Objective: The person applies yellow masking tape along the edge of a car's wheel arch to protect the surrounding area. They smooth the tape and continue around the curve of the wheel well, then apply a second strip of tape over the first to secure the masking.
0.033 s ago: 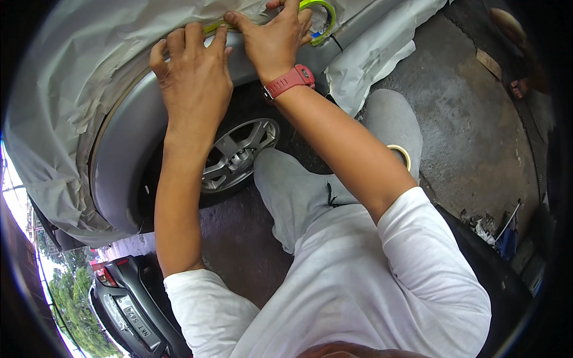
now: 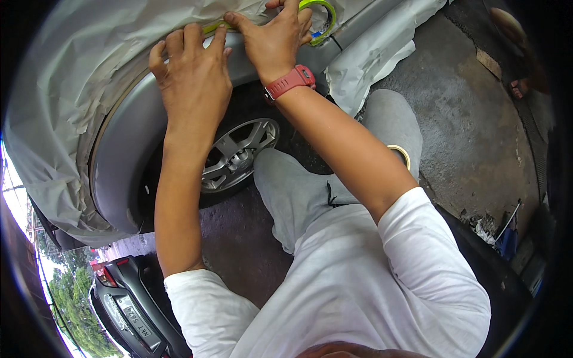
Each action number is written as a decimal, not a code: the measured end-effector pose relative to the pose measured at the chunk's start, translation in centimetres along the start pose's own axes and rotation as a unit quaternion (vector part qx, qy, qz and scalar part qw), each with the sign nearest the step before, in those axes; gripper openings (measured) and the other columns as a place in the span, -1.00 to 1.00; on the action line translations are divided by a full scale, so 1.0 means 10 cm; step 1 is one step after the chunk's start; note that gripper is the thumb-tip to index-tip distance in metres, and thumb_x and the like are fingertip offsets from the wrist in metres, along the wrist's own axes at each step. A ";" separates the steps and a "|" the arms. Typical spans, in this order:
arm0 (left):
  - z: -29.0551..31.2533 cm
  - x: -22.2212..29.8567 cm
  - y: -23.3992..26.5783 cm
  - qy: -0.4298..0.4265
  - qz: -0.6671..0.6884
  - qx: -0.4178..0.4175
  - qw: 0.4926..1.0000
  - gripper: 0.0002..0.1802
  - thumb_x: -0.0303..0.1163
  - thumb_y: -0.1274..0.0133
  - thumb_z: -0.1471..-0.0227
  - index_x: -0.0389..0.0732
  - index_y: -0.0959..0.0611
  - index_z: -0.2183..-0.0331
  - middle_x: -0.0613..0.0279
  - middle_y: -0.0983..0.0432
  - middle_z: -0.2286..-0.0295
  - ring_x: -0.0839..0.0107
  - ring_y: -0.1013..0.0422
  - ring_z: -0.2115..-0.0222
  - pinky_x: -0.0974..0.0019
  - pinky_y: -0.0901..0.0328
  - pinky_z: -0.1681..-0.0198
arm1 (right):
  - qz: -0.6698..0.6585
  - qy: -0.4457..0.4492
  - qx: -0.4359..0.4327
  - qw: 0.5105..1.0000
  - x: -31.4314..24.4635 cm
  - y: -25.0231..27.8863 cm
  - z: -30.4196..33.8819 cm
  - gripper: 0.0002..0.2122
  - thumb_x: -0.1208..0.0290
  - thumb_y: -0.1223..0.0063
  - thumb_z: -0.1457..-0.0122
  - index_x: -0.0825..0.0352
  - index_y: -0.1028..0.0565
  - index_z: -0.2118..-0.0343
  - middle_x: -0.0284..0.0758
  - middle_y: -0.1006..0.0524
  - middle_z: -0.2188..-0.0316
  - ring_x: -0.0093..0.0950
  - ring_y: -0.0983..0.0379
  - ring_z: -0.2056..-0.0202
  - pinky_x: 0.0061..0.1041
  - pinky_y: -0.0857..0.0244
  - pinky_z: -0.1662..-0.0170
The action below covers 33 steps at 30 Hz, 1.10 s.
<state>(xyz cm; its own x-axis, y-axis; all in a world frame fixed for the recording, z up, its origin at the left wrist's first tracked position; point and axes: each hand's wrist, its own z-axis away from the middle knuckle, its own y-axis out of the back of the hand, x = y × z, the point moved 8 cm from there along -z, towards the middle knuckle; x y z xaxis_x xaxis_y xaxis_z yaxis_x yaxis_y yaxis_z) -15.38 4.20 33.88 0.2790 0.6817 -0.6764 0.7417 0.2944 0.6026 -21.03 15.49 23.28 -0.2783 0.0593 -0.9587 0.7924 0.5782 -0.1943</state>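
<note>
My left hand point(image 2: 196, 86) presses its spread fingertips along the upper edge of the grey wheel-arch panel point(image 2: 122, 161), where masking paper point(image 2: 54, 137) meets it. Under those fingertips runs a short strip of yellow-green tape point(image 2: 213, 27). My right hand point(image 2: 271, 43) has its thumb on the same strip. Its curled fingers are at a roll of yellow-green tape point(image 2: 332, 19), which sticks out past them on the right. The fingers partly hide the roll, and how they grip it is hard to see.
Below the arch is a wheel with a spoked silver rim point(image 2: 239, 158), close to my bent knee. A pale tape ring point(image 2: 407, 156) shows by my right leg, partly behind my arm. Loose masking paper point(image 2: 364, 74) hangs at right. Another dark car point(image 2: 134, 307) stands at lower left.
</note>
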 end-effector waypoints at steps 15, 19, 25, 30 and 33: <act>0.03 -0.12 0.21 0.021 0.036 0.059 0.997 -0.62 -0.22 -0.23 -0.16 0.24 -0.73 -0.04 0.51 -0.46 0.08 0.44 -0.29 -0.08 0.08 0.08 -0.21 | -0.026 -0.001 -0.083 0.996 0.61 1.28 0.17 -0.76 0.39 -0.20 -0.29 0.40 -0.45 0.10 -0.22 -0.51 0.24 -0.32 -0.43 0.19 -0.33 -0.33 0.05; -0.27 -0.07 0.29 -0.058 -0.033 0.171 0.983 -0.52 -0.28 -0.29 -0.08 0.24 -0.71 -0.06 0.52 -0.48 -0.06 0.43 -0.27 -0.16 0.03 0.06 -0.22 | 0.018 0.009 -0.107 0.994 0.65 1.45 0.29 -0.75 0.38 -0.24 -0.28 0.37 -0.46 0.10 -0.25 -0.50 0.24 -0.35 -0.39 0.21 -0.32 -0.28 0.01; -0.73 0.15 0.26 -0.125 -0.042 0.097 0.987 -0.25 -0.32 -0.34 0.11 0.14 -0.59 -0.20 0.14 -0.27 -0.31 0.19 -0.08 -0.38 -0.18 0.20 -0.41 | 0.040 -0.015 -0.124 0.991 0.83 1.65 0.34 -0.74 0.37 -0.26 -0.28 0.36 -0.47 0.10 -0.28 -0.49 0.25 -0.37 -0.36 0.22 -0.32 -0.26 0.02; -0.86 0.17 0.18 -0.060 0.027 0.034 0.997 0.21 -0.18 -0.54 0.44 0.29 -0.42 -0.34 0.23 0.06 -0.47 0.13 0.22 -0.50 -0.32 0.41 -0.46 | 0.065 -0.029 -0.133 0.989 0.93 1.79 0.35 -0.76 0.39 -0.25 -0.28 0.36 -0.47 0.10 -0.28 -0.49 0.26 -0.38 -0.36 0.23 -0.34 -0.28 0.06; -0.89 0.19 0.15 -0.053 0.032 0.033 0.998 0.23 -0.17 -0.55 0.46 0.28 -0.42 -0.34 0.22 0.07 -0.47 0.09 0.24 -0.50 -0.36 0.42 -0.46 | 0.027 -0.051 -0.140 0.988 0.93 1.86 0.30 -0.78 0.42 -0.21 -0.31 0.37 -0.46 0.09 -0.29 -0.48 0.26 -0.44 -0.36 0.23 -0.40 -0.29 0.07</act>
<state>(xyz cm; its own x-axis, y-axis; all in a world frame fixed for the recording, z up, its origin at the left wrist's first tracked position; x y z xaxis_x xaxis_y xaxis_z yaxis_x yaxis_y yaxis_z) -19.12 11.86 37.29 0.3881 0.6220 -0.6800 0.7574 0.2051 0.6199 -7.29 24.34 10.09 -0.1714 0.0216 -0.9850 0.6193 0.7799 -0.0907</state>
